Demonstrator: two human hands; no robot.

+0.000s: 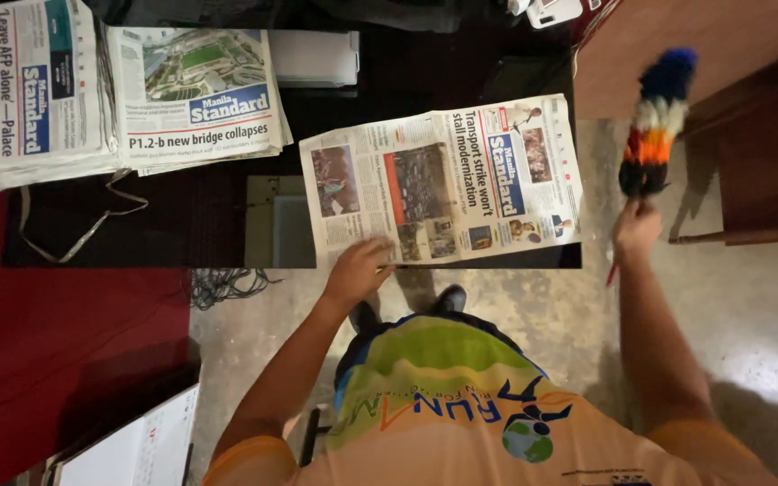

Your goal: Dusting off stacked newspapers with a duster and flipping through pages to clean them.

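A folded newspaper (447, 180) lies on the near edge of a dark table (200, 216). My left hand (357, 267) rests flat on the paper's near left corner, fingers spread. My right hand (637, 229) is closed around the handle of a multicoloured feather duster (655, 126), whose blue, white, orange and black feathers point up and away, off the table's right side.
Two stacks of newspapers (29, 90) (195, 90) sit at the table's far left. A white strap (83, 225) and a grey box (276, 220) lie on the table. Wooden furniture (749, 117) stands at right. A red surface (47, 360) and cables (227, 286) are at left.
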